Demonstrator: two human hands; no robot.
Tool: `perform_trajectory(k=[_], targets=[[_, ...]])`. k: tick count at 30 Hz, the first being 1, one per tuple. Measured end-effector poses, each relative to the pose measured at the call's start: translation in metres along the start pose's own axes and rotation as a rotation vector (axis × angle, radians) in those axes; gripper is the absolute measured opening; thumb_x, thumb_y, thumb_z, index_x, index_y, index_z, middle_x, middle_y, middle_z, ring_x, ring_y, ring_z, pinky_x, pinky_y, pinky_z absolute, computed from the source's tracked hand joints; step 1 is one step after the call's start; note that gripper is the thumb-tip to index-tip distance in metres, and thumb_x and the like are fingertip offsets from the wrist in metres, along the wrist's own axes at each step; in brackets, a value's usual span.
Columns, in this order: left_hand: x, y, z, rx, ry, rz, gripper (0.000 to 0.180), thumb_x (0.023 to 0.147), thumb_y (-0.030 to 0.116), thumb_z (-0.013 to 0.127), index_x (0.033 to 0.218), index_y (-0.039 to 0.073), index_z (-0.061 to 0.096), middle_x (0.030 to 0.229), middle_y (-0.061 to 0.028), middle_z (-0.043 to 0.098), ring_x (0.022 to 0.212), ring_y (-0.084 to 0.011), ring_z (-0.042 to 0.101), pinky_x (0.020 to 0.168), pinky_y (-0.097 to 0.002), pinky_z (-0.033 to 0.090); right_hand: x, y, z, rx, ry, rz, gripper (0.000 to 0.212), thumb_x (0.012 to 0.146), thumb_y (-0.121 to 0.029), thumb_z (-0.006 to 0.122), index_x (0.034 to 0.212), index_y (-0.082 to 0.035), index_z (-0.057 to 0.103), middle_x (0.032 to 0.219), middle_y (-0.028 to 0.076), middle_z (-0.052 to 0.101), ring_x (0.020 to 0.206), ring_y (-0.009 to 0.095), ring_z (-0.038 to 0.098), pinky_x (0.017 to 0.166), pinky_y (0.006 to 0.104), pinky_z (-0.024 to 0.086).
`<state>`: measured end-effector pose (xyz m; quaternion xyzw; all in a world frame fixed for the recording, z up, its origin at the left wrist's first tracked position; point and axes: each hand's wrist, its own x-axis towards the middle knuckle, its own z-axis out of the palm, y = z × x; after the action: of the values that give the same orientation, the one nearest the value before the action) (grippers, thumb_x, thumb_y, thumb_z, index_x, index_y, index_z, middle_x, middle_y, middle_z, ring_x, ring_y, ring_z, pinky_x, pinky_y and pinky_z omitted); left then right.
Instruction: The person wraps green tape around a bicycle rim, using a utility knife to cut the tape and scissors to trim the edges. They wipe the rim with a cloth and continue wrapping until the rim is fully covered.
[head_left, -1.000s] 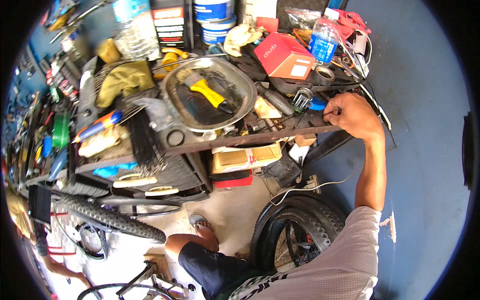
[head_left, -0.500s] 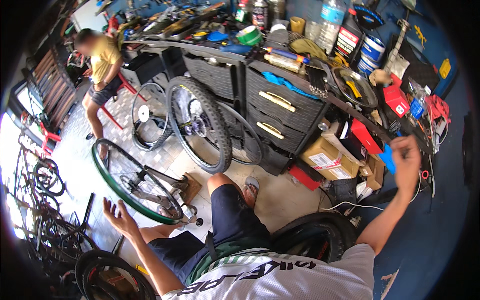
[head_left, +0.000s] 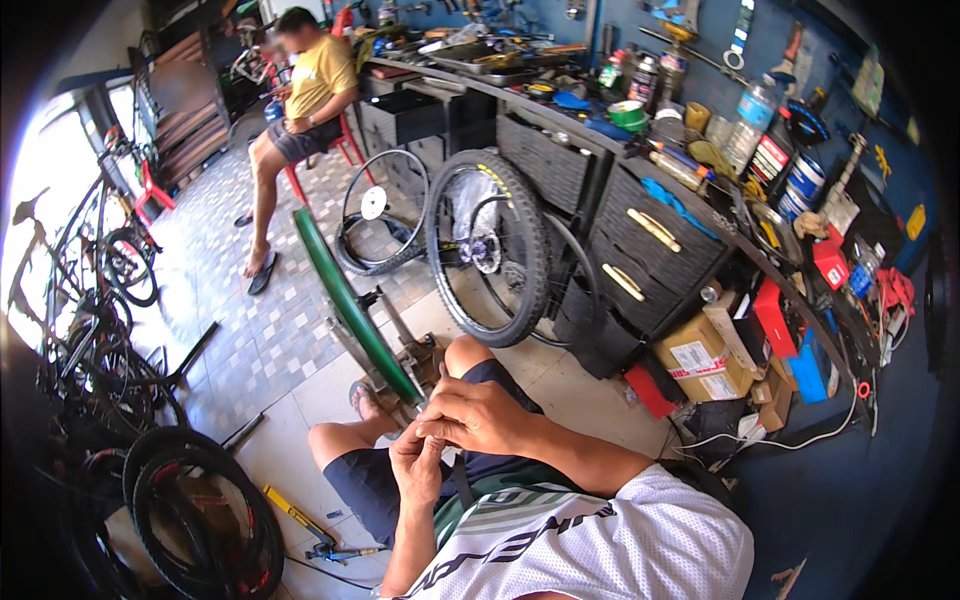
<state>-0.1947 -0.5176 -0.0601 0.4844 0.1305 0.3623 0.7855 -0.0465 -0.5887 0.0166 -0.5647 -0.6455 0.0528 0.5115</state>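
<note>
Green rim (head_left: 350, 300) upright, long axis slanting away; hands' (head_left: 450, 430) grip indiscernible.

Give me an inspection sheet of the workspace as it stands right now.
Surface: tiled floor, the person seated on it.
Job's things: green wheel rim standing in a truing stand before the knees.
Clutter: spoked wheel with tyre leaning on drawers; tyres; yellow-handled tool; cardboard box.
Hands: left hand and right hand pressed together in front of the chest; anything held is hidden.
Cables: white cable under the bench.
Surroundings: another person seated on a red chair; bicycles at left.
</note>
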Motion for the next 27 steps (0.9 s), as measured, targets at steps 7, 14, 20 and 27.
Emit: perform_trajectory(k=[7, 14, 20, 27], targets=[[-0.007, 0.017, -0.046, 0.024, 0.234, 0.136, 0.023, 0.100, 0.018, 0.069, 0.112, -0.002, 0.068, 0.106, -0.0020, 0.069, 0.095, -0.0095, 0.063, 0.085, -0.0256, 0.052, 0.043, -0.011, 0.095, 0.296, -0.029, -0.032, 0.013, 0.102, -0.014, 0.061, 0.101, -0.003, 0.054, 0.087, 0.010, 0.061, 0.081, 0.029, 0.061, 0.072, 0.0382, 0.049], [0.010, 0.038, -0.063, -0.048, 0.422, 0.208, 0.020, 0.099, 0.014, 0.070, 0.113, 0.002, 0.062, 0.108, -0.0018, 0.066, 0.099, -0.0097, 0.062, 0.091, -0.0256, 0.050, 0.063, 0.005, 0.149, 0.324, -0.008, -0.025, 0.016, 0.107, -0.019, 0.052, 0.103, -0.004, 0.051, 0.091, 0.010, 0.056, 0.084, 0.025, 0.053, 0.079, 0.0366, 0.044], [0.019, 0.035, -0.075, 0.088, 0.474, 0.170, 0.015, 0.098, 0.011, 0.071, 0.103, 0.005, 0.058, 0.099, 0.0004, 0.060, 0.091, -0.0079, 0.056, 0.085, -0.0231, 0.047, 0.060, 0.018, 0.164, 0.563, -0.066, 0.143, 0.015, 0.109, -0.019, 0.047, 0.103, -0.005, 0.047, 0.091, 0.005, 0.051, 0.080, 0.014, 0.050, 0.077, 0.0278, 0.044], [0.036, 0.037, -0.088, 0.345, 0.436, 0.105, 0.017, 0.100, 0.015, 0.069, 0.093, 0.000, 0.064, 0.082, -0.0020, 0.063, 0.072, -0.0090, 0.057, 0.066, -0.0235, 0.048, 0.085, 0.043, 0.126, 0.746, 0.214, 0.322, 0.022, 0.111, -0.026, 0.044, 0.102, -0.006, 0.050, 0.087, 0.005, 0.055, 0.077, 0.010, 0.050, 0.072, 0.0238, 0.042]])
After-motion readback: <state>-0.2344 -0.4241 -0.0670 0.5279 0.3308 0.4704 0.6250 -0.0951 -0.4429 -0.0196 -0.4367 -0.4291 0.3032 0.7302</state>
